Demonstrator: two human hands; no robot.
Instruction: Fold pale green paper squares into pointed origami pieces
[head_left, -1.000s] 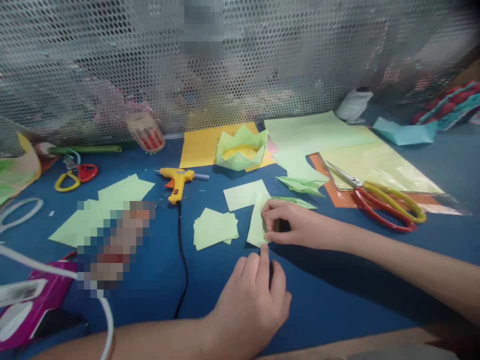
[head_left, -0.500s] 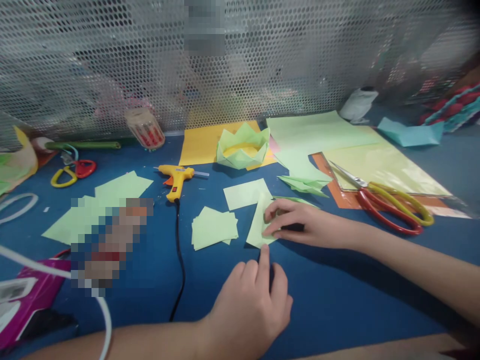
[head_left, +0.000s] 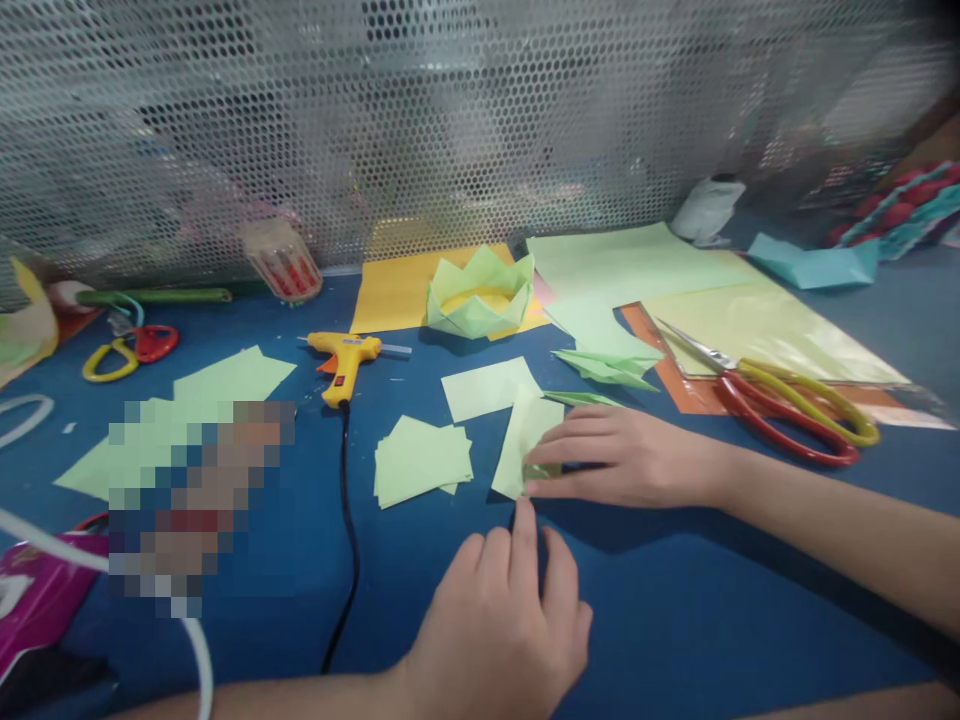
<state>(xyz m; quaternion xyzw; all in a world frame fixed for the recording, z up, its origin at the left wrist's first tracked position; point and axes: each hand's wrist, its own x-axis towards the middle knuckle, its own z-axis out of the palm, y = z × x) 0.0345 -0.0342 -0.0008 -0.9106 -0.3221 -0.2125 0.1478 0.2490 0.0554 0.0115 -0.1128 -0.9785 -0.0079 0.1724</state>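
A small light green paper piece lies on the blue table in front of me, its right part folded over. Across that folded part rest the outstretched fingers of my right hand, pressing it flat. My left hand comes in from below, its index finger stretched to the paper's near edge while the other fingers bend. Another green rectangle touches the piece's far side, and a loose stack of green paper sits to the left. Folded green paper shapes lie just beyond my right hand.
A yellow glue gun trails its black cord toward me. Behind it stands a green paper crown shape by a perforated metal screen. Large scissors lie on wrapped paper at right; smaller scissors are at left.
My right hand's fingers have straightened and lie flatter over the folded paper. My left index finger stays at its near edge. The whole view has shifted slightly.
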